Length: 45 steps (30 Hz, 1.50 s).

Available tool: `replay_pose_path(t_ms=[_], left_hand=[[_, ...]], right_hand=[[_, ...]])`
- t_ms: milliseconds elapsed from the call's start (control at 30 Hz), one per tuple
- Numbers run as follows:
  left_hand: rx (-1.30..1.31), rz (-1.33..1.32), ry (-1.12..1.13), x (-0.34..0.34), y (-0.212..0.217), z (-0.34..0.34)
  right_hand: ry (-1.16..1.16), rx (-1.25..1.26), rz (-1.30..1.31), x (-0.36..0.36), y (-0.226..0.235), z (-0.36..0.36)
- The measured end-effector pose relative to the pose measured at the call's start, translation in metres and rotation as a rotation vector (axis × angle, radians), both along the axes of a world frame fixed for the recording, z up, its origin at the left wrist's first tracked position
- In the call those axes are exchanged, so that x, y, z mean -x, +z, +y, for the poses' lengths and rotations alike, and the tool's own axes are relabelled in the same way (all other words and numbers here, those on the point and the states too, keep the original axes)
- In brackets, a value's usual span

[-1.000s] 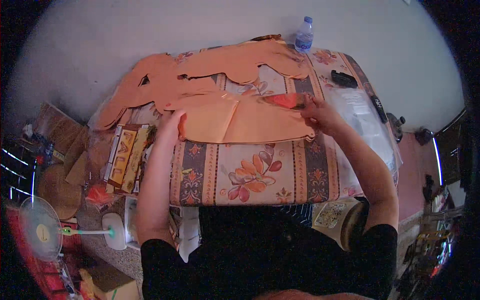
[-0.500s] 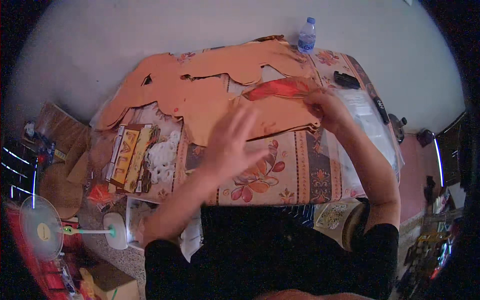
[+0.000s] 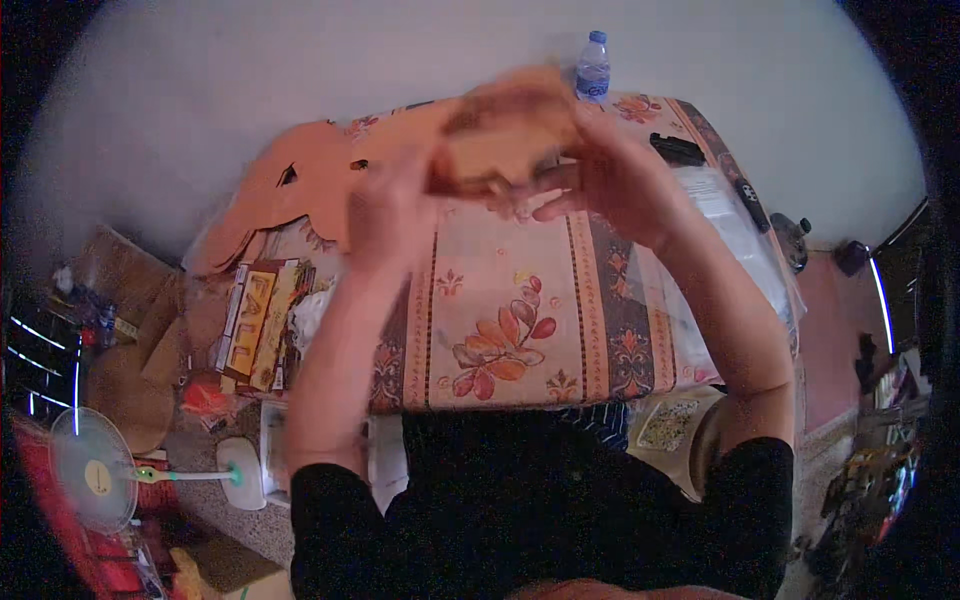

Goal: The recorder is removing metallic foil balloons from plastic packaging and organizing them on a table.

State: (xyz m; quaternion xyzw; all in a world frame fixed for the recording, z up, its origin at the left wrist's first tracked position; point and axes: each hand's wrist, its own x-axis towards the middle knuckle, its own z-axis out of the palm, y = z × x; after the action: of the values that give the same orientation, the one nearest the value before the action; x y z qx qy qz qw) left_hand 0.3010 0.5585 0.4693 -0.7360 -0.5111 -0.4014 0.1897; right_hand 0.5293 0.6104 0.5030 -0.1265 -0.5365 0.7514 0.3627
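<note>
Both my hands are raised over the far half of the table, blurred by motion. Between them an orange cut-out sheet is lifted and curled, its near edge dark and its outline smeared. My left hand is closed at the left side of this sheet. At its right side my right hand grips it, the fingers partly hidden. More of the flat orange cut-out material, with wavy edges and small holes, lies at the far left of the table; whether it joins the lifted part I cannot tell.
Flat printed packages and a white bundle lie at the left. A water bottle stands at the back. Clear plastic sleeves, a black object and the patterned tablecloth are nearby. A fan stands lower left.
The orange sheet's right part has been lifted off the table and curled away from me, baring the tablecloth. My left hand went from open in the air to the sheet.
</note>
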Motion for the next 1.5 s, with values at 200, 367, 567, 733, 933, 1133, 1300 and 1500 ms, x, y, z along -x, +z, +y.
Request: replay_pose_path(t_ms=[200,367,567,733,933,1133,1300,1500], left_hand=[[-0.065,-0.487,0.189,0.055,0.106,0.027],[-0.074,-0.810,-0.211,0.068,0.131,0.071],[0.035,-1.082,-0.528,-0.002,0.127,0.094],[0.110,-1.326,-0.542,-0.028,0.105,0.098],[0.161,-1.570,-0.552,0.014,0.067,0.113],[0.095,-1.706,-0.589,0.032,0.030,0.118],[0.175,-1.762,-0.646,0.038,0.011,0.116],[0.150,-1.862,-0.628,0.019,0.014,0.109]], right_hand=[[0.012,-0.237,-0.330,-0.022,-0.028,0.007],[0.247,-0.290,-0.419,0.003,-0.074,-0.008],[0.198,-0.487,-0.169,0.081,-0.086,-0.038],[-0.061,-0.498,0.131,0.098,-0.104,0.002],[0.038,-0.404,0.055,0.028,-0.120,0.056],[-0.029,-0.588,0.026,0.003,-0.096,0.043],[0.034,0.231,0.447,-0.005,-0.098,0.057],[-0.274,0.549,0.317,0.014,-0.103,0.077]])
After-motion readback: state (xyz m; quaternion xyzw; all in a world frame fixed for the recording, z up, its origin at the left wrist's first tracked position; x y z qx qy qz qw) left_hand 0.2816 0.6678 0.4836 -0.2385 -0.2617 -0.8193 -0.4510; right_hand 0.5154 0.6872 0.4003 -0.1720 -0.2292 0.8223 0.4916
